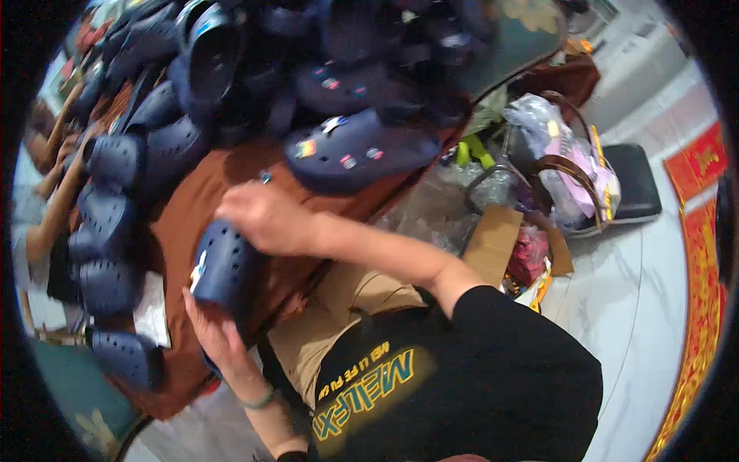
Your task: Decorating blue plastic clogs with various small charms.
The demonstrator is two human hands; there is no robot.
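A navy clog with holes is tilted up off the brown cloth in front of me, a white and coloured charm on its side. My left hand grips its lower end from below. Over its upper end is my right hand, fingers curled together and slightly blurred; whatever they pinch, if anything, is hidden. Just beyond that hand lies a tiny bluish piece. Farther off, another navy clog carries several colourful charms.
Navy clogs pile up at the back, and a row of them runs down the left side of the cloth. Another person's arms reach in at far left. A bag, black stool and open carton stand at right.
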